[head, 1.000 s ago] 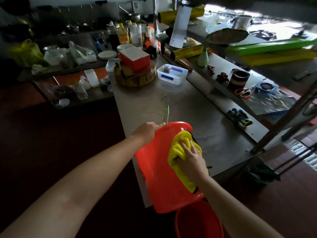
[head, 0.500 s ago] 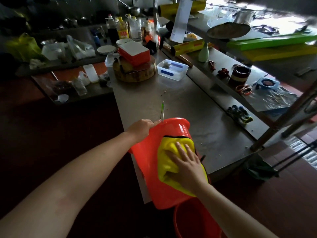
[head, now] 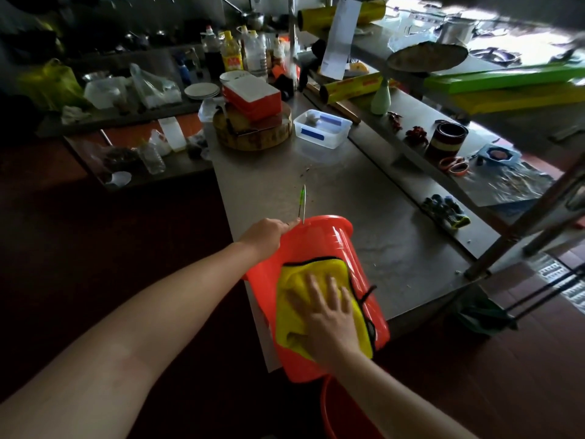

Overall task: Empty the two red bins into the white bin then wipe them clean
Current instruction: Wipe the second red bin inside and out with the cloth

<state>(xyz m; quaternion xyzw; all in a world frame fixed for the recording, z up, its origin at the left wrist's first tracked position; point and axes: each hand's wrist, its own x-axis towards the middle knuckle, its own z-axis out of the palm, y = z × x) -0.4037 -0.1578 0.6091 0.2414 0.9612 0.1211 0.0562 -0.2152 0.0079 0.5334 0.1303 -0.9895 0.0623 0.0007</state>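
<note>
Left arm reaches in from the lower left. Left hand has its fingers curled over the rim of the red bin, the same grip as a second ago. The bin lies tilted on its side at the near edge of the table, mouth pointing away and base end hanging out past the edge. A green-handled utensil lies on the table just beyond the rim, unmoved.

Yellow cloth now lies spread flatter on the bin's upward-facing wall; a second ago it was bunched and wrapped round the right side. Right hand lies flat on the cloth, fingers straight and spread, pressing it to the wall. It has slid left across the wall since the earlier frames.

Second red bin sits below the first, off the table, only its rim showing at the bottom edge. A clear tub sits further back on the table, unchanged.
</note>
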